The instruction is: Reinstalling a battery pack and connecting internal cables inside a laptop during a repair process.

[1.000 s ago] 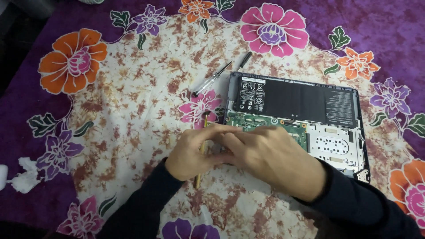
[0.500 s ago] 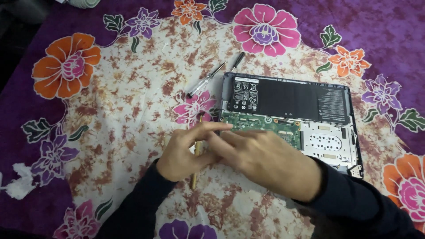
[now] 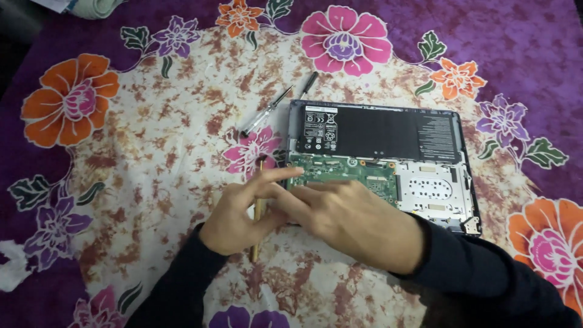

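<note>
1. The opened laptop (image 3: pixel 388 164) lies bottom-up on the flowered cloth (image 3: pixel 152 152), just beyond my hands; its shell holds a long black battery (image 3: pixel 376 130) along the far side, a green circuit board (image 3: pixel 346 173) on the near side, and a silver perforated plate (image 3: pixel 431 188) to the right of the board.
2. My left hand (image 3: pixel 243 212) is half open, fingers stretched toward the laptop's near left corner, index tip touching the edge of the board.
3. A thin yellowish stick-like tool (image 3: pixel 257 209) runs under that hand, its tip showing past my fingers and its tail near my wrist; the fingers seem to pinch it, though I cannot tell how firmly.
4. My right hand (image 3: pixel 358 228) lies flat and loosely curled over the near left part of the laptop, fingers meeting my left hand; I cannot tell whether it holds anything.
5. Two screwdrivers (image 3: pixel 270 109) lie beyond my left hand, just beside the laptop's far left corner.
</note>
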